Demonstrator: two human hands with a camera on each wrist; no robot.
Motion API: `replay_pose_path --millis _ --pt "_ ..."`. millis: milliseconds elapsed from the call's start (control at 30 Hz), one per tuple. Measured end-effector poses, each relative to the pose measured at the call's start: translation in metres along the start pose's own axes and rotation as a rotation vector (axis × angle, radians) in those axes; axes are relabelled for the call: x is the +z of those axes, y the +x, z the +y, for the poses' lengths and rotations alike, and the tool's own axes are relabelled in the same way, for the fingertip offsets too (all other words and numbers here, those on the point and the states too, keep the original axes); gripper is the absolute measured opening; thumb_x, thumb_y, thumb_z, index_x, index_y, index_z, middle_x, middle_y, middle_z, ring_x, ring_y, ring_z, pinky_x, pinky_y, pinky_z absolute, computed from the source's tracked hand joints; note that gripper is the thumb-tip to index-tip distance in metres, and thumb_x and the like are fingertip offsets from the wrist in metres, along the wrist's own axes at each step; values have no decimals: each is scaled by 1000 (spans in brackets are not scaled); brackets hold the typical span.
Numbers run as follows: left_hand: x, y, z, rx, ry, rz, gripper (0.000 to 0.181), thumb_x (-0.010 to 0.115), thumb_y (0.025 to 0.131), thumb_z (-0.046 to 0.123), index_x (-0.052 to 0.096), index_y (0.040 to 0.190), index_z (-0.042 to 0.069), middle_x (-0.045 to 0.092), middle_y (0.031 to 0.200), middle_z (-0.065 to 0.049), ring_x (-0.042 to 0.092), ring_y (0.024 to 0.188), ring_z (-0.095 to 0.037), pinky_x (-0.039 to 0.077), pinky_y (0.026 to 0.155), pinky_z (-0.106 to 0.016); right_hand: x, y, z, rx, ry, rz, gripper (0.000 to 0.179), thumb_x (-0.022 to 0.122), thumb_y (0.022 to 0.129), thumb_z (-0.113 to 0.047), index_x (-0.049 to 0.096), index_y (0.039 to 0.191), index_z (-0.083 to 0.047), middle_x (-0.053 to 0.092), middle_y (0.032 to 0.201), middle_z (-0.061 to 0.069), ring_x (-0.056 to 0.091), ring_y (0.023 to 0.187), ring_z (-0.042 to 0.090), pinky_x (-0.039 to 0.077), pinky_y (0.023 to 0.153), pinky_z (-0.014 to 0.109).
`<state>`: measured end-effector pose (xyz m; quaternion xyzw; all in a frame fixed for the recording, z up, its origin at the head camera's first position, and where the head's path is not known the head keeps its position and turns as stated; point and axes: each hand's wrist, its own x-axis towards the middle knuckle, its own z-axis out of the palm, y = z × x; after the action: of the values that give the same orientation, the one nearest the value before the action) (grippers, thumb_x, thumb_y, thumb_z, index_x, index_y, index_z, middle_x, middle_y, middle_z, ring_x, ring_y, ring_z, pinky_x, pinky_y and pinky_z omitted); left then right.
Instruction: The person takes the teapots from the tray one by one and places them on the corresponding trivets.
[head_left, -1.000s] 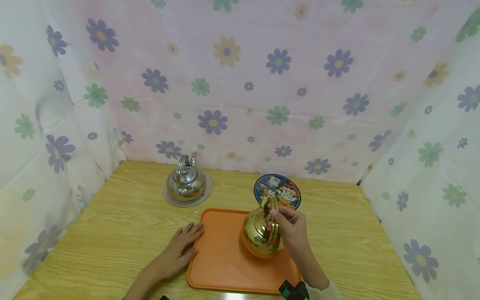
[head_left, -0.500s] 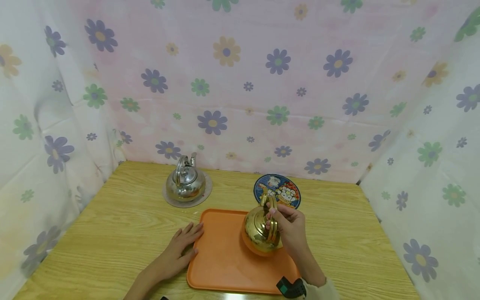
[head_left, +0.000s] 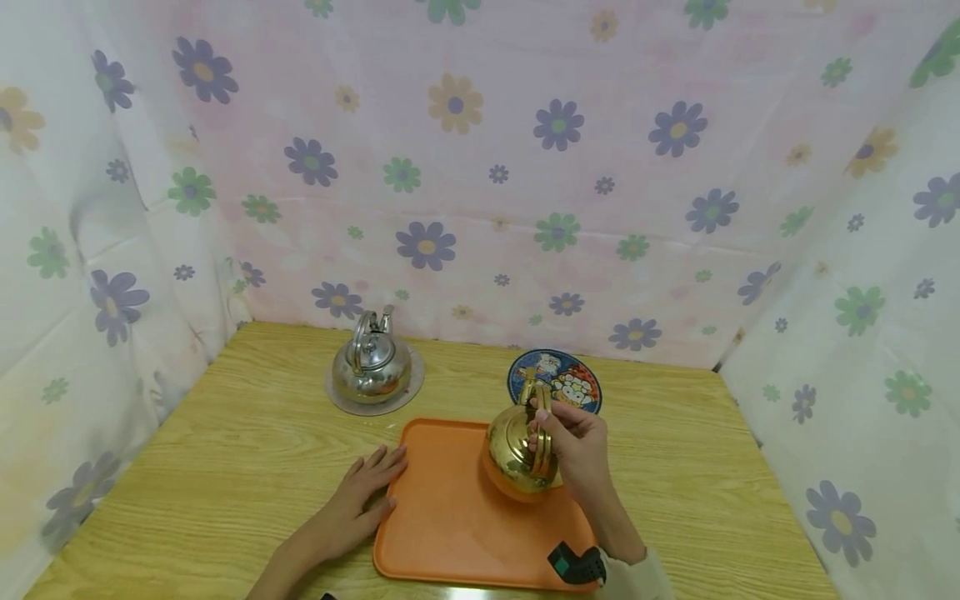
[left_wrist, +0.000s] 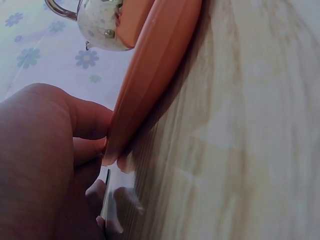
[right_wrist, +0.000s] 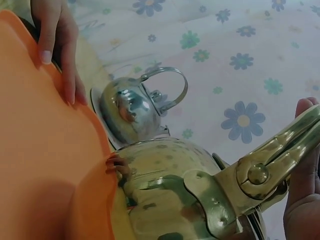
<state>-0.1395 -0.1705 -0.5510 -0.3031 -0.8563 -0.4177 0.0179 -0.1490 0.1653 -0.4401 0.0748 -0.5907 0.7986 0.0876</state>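
My right hand (head_left: 585, 450) grips the upright handle of a shiny gold kettle (head_left: 504, 467) above the right part of an orange tray (head_left: 442, 517). In the right wrist view, the round body of the gold kettle (right_wrist: 160, 170) shows with its hinged handle. My left hand (head_left: 352, 504) lies at the tray's left side, fingers straight, fingertips touching the rim. The left wrist view shows the thumb and fingers of the left hand (left_wrist: 35, 160) against the tray's edge (left_wrist: 150, 75). A silver kettle (head_left: 363, 379) stands at the back left.
Under the silver kettle lies a round pale mat (head_left: 415, 379). Beyond the tray, at the back right, is a round blue mat (head_left: 525, 362) with cartoon figures, partly covered by the gold kettle. All stands on a wooden table (head_left: 247, 433) with flowered cloth (head_left: 480, 142) around it.
The gold kettle, with my right hand on its handle, has moved slightly away from me, toward the blue mat, and a little left. My left hand and the tray have stayed put.
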Motion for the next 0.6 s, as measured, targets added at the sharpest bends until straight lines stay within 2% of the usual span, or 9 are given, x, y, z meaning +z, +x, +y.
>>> replay_pose_path --millis 167,267,433,600 --pt "-1 -1 1 -5 1 -3 49 61 100 16 54 146 0 44 157 -16 27 145 -55 15 108 -75 3 2 0 19 -20 41 21 63 96 5 68 115 12 74 75 0 70 66 9 58 59 24" --pt "-2 -1 1 -5 5 0 49 61 100 16 54 146 0 45 157 -17 27 145 -55 16 108 -75 3 5 -1 33 -8 64 25 62 96 6 64 119 14 74 75 -1 70 69 8 58 59 25" --pt "-2 -1 2 -4 -1 -5 49 61 100 16 54 145 -1 45 156 -18 27 144 -56 16 105 -78 2 11 -2 30 27 68 21 63 96 5 69 114 13 76 84 2 69 68 10 59 59 26" --pt "-1 -1 2 -8 2 4 48 60 100 16 55 145 0 45 157 -17 27 145 -55 16 109 -73 1 14 -1 30 42 67 16 63 96 5 72 109 6 76 84 1 70 68 10 59 59 26"
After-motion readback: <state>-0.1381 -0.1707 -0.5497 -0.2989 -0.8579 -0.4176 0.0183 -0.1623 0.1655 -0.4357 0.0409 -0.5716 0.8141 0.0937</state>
